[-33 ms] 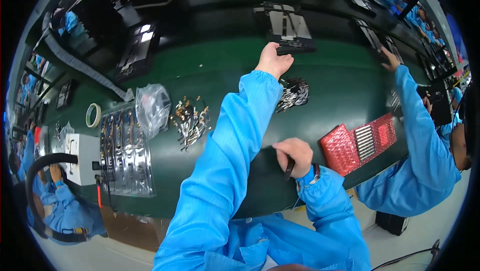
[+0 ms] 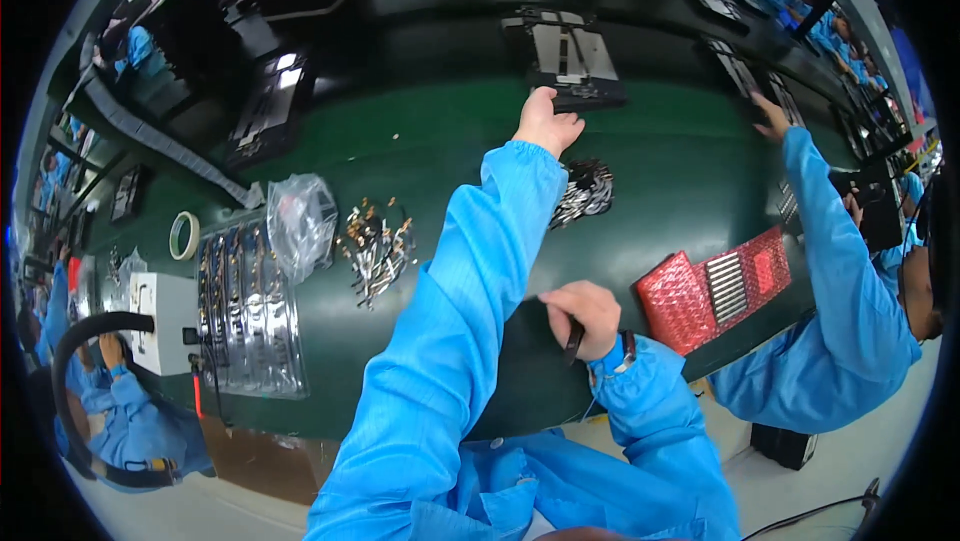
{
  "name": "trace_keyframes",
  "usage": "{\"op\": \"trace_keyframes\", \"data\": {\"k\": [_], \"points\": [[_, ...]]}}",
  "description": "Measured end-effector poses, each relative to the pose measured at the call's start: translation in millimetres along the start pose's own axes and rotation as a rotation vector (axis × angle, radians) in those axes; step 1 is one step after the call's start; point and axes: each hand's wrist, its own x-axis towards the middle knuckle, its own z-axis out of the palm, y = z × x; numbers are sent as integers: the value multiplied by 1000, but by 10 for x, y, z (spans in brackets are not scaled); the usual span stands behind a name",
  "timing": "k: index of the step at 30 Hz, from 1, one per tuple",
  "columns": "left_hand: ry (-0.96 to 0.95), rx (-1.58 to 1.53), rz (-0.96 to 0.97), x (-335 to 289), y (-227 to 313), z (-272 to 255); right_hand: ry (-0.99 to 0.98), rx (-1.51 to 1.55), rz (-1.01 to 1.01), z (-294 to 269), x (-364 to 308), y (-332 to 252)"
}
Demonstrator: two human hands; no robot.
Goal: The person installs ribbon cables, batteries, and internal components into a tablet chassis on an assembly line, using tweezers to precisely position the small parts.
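Note:
My left hand (image 2: 549,123) reaches far forward. Its fingers close on the near edge of a black and silver device chassis (image 2: 575,61), partly hidden there, while the thumb sticks out to the right. Below that hand lies a pile of small black and silver metal parts (image 2: 583,193), partly covered by my sleeve. Close to my body, my right hand (image 2: 585,319) is closed around a dark, narrow hand tool (image 2: 574,339). Most of the tool is hidden in the fingers, so its kind is unclear. Red bubble wrap (image 2: 675,301) with a row of silver strips (image 2: 727,288) lies to its right.
Left on the green table are loose gold-tipped parts (image 2: 376,256), a plastic bag (image 2: 302,226), clear trays of strips (image 2: 250,311), a tape roll (image 2: 184,235) and a white box (image 2: 163,321) with a black hose. At right, a co-worker's hand (image 2: 770,117) touches another device.

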Motion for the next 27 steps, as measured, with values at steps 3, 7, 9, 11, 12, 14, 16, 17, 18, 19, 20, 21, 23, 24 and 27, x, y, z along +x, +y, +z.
{"op": "trace_keyframes", "data": {"k": [3,7,9,11,12,14,16,17,18,19,20,21,23,24,27], "points": [[79,45,114,273,-102,149,0,36,37,-27,13,6],[205,-49,281,664,-102,167,20,63,64,-29,12,24],[268,-71,416,714,-101,245,26,55,75,-26,13,19],[289,-24,499,743,-47,280,29,46,85,-35,29,26],[243,9,516,712,-15,307,53,77,94,-39,34,44],[354,-2,625,633,-23,386,82,3,121,-95,-18,72],[386,135,718,630,213,265,131,-24,169,-70,1,38],[382,0,754,608,345,218,161,-50,147,-52,22,48],[258,-10,688,203,360,280,200,-86,151,-69,4,110],[165,-24,669,-91,516,197,250,-142,115,-58,31,116],[75,-39,643,-319,626,75,297,-201,84,-62,40,154],[-18,31,638,-560,724,-91,397,-96,201,-39,-9,204],[-134,149,607,-1091,821,-298,599,221,416,-93,7,282],[-152,203,578,-1449,827,-363,713,435,520,-158,64,224],[-89,408,430,-2539,880,-851,684,829,705,-406,61,227]]}}
